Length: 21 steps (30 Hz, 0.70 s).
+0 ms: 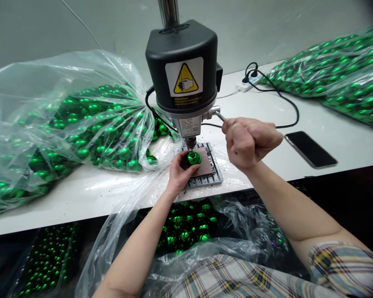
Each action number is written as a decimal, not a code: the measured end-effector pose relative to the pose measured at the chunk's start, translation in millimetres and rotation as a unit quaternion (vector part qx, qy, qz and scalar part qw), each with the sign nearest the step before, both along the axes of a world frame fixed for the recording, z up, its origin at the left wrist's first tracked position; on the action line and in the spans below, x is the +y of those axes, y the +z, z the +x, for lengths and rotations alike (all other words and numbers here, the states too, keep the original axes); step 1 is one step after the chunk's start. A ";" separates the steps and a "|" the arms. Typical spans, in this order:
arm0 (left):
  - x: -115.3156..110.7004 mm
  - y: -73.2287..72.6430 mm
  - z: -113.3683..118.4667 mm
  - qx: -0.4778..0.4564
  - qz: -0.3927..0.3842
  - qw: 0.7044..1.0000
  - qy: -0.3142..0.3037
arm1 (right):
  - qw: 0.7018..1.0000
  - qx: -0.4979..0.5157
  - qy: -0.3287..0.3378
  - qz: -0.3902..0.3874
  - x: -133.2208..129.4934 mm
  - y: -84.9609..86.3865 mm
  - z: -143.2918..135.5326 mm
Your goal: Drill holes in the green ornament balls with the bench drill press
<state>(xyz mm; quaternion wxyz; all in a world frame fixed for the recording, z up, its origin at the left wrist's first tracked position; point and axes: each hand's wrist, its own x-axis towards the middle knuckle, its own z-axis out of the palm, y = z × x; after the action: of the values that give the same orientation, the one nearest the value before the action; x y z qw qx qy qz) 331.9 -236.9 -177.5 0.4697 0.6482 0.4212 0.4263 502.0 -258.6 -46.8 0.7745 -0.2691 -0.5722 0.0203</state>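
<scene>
A black bench drill press [182,66] with a yellow warning label stands at the centre of the white table. Under its chuck [190,142], a shiny green ball [194,157] rests on a brownish pad [207,161] over the slotted metal base [218,176]. The thumb and fingers of my left hand [180,171] grip the ball from the left. Dark bits lie scattered on the base. My right hand [248,142] is closed around the feed lever [219,116] on the drill's right side. Whether the drill tip touches the ball is too small to tell.
Clear bags of green balls lie on the table at left [90,128] and back right [335,78]. An open bag of balls [185,234] is below the front edge. A phone [311,149], black cable [294,103] and power strip [248,85] are on the right.
</scene>
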 end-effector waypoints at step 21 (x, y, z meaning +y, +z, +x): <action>0.9 -1.2 -0.2 -0.014 -0.003 1.000 0.002 | 0.996 -0.070 0.043 0.016 5.6 -4.4 6.1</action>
<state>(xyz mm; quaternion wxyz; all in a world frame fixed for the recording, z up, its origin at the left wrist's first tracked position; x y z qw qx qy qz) 331.7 -235.9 -178.7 0.4767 0.6402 0.4171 0.4345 508.1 -253.0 -51.2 0.7349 -0.2325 -0.6366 0.0257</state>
